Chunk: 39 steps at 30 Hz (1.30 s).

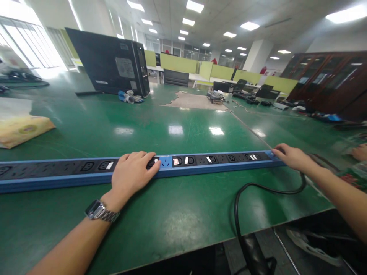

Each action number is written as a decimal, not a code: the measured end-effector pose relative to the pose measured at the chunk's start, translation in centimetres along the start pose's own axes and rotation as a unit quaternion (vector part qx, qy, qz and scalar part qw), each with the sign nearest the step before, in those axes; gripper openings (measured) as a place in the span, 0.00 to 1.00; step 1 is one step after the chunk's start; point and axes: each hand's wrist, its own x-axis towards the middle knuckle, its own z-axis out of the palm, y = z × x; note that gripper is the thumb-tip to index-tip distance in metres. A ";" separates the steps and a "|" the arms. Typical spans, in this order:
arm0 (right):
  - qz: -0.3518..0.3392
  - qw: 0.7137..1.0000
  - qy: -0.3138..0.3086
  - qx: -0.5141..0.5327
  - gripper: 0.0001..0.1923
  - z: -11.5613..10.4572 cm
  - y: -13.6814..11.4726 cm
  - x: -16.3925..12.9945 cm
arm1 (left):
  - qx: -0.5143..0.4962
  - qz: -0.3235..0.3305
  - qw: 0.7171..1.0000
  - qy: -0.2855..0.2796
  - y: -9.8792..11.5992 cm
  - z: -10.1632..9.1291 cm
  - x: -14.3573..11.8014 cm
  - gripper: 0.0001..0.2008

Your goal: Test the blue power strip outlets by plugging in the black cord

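A long blue power strip (pixel 197 171) with black sockets lies across the green table, socket side up. White stickers mark several sockets, and one blue socket panel sits near the middle. My left hand (pixel 132 172), with a metal-banded watch on the wrist, is wrapped over the strip left of that blue panel. The thumb rests by the panel and the other fingers reach over the far edge. At the strip's right end, my right hand (pixel 292 156) grips the end piece with thumb and fingers. A thick black cable (pixel 238 206) loops from near this end over the table's front edge.
Farther back stand a black computer tower (pixel 114 65) and blue-grey gloves (pixel 130 96). A yellow tissue pack (pixel 24 130) lies at left. Another person's hand (pixel 359 152) shows at the right edge. The table's front edge (pixel 200 247) is close, with a chair and shoe below.
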 end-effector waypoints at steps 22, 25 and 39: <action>0.051 0.995 0.043 -0.077 0.31 -6.6 -5.2 -0.4 | 0.000 -0.007 1.000 -0.004 0.3 -0.4 0.0 0.27; -0.005 0.994 -0.046 -0.102 0.27 -4.6 -5.9 -0.5 | -0.003 0.000 1.000 -0.004 0.2 -0.3 0.0 0.27; 0.009 0.991 -0.026 -0.132 0.30 -0.5 -7.6 -2.5 | 0.001 -0.002 1.000 -0.004 0.2 -0.3 0.0 0.27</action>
